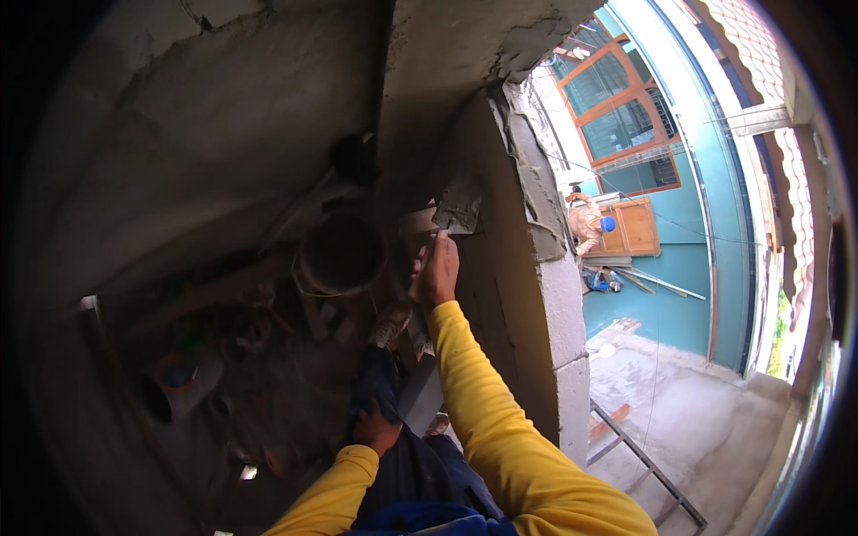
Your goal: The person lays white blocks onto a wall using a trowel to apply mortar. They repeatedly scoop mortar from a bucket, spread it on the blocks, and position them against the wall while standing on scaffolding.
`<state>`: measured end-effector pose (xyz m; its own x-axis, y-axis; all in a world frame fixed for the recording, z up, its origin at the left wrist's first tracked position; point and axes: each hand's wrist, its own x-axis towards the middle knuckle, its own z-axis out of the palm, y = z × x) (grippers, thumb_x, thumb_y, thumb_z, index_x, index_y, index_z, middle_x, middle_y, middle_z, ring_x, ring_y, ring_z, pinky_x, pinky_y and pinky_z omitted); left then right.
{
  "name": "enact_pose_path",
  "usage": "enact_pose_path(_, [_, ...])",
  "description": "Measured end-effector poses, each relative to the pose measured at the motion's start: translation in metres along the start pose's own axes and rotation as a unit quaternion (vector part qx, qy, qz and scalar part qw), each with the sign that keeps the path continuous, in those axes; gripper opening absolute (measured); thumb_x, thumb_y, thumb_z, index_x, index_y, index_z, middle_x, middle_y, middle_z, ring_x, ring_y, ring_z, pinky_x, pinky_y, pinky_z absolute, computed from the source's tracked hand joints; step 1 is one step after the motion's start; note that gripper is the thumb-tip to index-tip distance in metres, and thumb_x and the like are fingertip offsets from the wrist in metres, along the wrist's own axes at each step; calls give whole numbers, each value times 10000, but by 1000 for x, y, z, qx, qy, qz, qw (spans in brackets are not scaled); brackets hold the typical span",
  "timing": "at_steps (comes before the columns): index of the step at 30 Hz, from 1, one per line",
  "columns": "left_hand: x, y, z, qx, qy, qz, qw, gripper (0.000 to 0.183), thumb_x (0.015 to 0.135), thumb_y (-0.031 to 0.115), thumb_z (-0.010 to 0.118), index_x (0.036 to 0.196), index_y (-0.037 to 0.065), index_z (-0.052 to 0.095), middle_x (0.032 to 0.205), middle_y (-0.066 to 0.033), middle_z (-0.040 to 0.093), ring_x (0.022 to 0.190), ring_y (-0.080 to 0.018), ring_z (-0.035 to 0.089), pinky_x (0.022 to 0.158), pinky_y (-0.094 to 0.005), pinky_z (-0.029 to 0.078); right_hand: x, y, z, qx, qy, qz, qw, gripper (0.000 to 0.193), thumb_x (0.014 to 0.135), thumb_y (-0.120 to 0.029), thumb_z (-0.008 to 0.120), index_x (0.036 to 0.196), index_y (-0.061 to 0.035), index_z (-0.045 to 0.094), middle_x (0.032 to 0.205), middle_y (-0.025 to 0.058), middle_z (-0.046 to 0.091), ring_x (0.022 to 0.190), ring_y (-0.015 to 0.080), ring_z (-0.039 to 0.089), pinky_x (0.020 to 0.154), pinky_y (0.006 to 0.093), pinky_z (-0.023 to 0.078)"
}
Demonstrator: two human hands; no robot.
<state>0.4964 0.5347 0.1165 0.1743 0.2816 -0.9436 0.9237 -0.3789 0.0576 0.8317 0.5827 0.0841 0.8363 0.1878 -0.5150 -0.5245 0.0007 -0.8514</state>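
Note:
My right hand [438,268] is closed around the handle of a trowel [458,207], its blade smeared with grey mortar. The blade is up beside the dark inner face of a block wall [565,313]. Wet mortar [534,174] coats the upper end of that wall in a rough, uneven layer. To the left of the trowel, a dark round bucket [341,255] stands in shadow; its contents are too dark to make out. My left hand [375,431] rests on my dark-trousered leg, fingers laid along it and holding nothing.
At the lower left lies a pipe-like cylinder [183,386] amid shadowed clutter. Beyond the wall, a ladder-like metal frame [643,464] leans over the pale floor. Outside, a person in a blue cap [590,223] bends near wooden panels [635,227] and loose strips [657,281].

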Motion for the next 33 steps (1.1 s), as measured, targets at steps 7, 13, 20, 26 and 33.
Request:
enact_pose_path(7, [23, -29, 29, -32, 41, 41, 998, 980, 870, 505, 788, 1646, 131, 320, 1569, -329, 438, 1420, -498, 502, 1150, -556, 444, -26, 37, 1, -298, -50, -123, 945, 529, 1082, -487, 589, 1339, -25, 585, 1147, 250, 716, 1073, 423, 711, 957, 480, 527])
enact_pose_path(13, [3, -13, -12, -51, 24, -11, 998, 979, 870, 440, 804, 1641, 84, 319, 1568, -347, 413, 1392, -537, 500, 1157, -561, 442, -13, 162, 32, -518, -203, -56, 829, 496, 1050, -446, 602, 1300, -18, 606, 1180, 328, 706, 1158, 540, 638, 973, 586, 506])
enact_pose_path(20, [14, -13, -9, -102, 86, 49, 990, 914, 836, 365, 821, 1567, 22, 393, 1441, -375, 470, 1288, -555, 543, 1063, -573, 503, 102, 300, 109, -582, -204, -11, 787, 479, 1005, -461, 652, 1198, -24, 686, 1205, 310, 714, 1195, 514, 643, 1010, 580, 516])
enact_pose_path(26, [20, -14, -6, -116, 82, 50, 989, 908, 856, 355, 806, 1572, -13, 385, 1445, -383, 456, 1245, -558, 557, 1056, -574, 508, 141, 312, 136, -593, -249, -16, 766, 511, 1011, -474, 629, 1203, -10, 727, 1228, 310, 708, 1196, 497, 655, 1001, 552, 523])
enact_pose_path(33, [19, -10, -17, -111, 18, -3, 994, 927, 876, 404, 783, 1612, 33, 359, 1532, -385, 407, 1330, -568, 518, 1105, -562, 487, 91, 285, 104, -493, -252, -64, 830, 589, 1018, -522, 633, 1250, 19, 661, 1128, 318, 727, 1120, 507, 678, 967, 552, 520])
